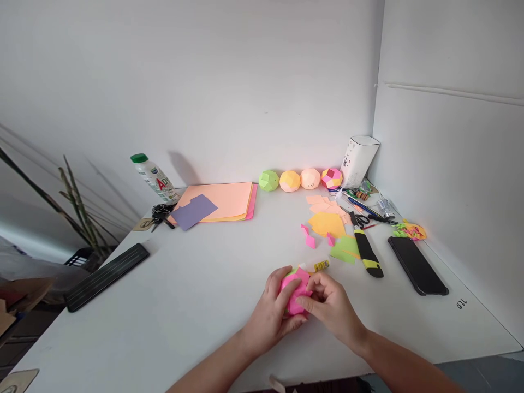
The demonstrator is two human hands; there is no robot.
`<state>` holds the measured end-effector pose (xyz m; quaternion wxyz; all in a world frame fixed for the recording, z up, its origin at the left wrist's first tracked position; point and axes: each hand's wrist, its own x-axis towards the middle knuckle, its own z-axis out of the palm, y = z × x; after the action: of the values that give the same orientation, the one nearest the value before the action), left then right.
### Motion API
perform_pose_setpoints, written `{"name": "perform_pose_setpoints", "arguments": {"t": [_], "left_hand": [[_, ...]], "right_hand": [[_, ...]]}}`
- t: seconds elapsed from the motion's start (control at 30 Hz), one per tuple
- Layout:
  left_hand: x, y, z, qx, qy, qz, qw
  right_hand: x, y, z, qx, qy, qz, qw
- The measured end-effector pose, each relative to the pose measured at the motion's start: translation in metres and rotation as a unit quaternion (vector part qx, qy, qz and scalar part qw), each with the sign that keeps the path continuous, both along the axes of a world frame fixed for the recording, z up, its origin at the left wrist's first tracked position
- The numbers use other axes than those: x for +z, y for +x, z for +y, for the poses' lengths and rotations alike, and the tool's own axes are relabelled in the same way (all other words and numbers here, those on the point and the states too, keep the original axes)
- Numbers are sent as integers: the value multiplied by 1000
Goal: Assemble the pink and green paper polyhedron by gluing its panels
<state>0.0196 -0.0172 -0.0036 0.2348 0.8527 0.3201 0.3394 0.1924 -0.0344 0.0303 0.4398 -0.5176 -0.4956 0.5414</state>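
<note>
A pink and green faceted paper ball (295, 295) is held low over the front of the white table. My left hand (272, 305) wraps round it, fingers over the top and thumb beneath. On the ball's right side, my right hand (329, 303) pinches at a pink edge with thumb and forefinger. Just behind the hands lies a small yellow glue tube (321, 265). Pink paper scraps (310, 240), orange paper pieces (327, 222) and green paper pieces (344, 250) are spread beyond it.
Several finished paper balls (290, 181) line the back wall beside a white box (358, 161). A utility knife (367, 254), scissors (360, 220) and a black phone (417, 266) lie at right. Coloured sheets (221, 199), a white bottle (155, 179) and a black strip (107, 275) are left.
</note>
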Motion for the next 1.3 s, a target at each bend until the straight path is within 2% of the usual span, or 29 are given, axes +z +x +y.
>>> {"name": "perform_pose_setpoints", "arguments": {"t": [0.4, 0.67, 1.03, 1.3], "left_hand": [[-5, 3, -3, 11, 14, 19, 1000], [-5, 2, -3, -2, 3, 9, 1000], [-1, 3, -3, -16, -12, 6, 1000], [-5, 2, -2, -7, 12, 6, 1000]], "right_hand": [[3, -4, -2, -29, 4, -29, 999], [4, -1, -1, -8, 0, -3, 1000], [1, 1, 1, -13, -12, -2, 1000], [3, 4, 2, 3, -30, 18, 999]]}}
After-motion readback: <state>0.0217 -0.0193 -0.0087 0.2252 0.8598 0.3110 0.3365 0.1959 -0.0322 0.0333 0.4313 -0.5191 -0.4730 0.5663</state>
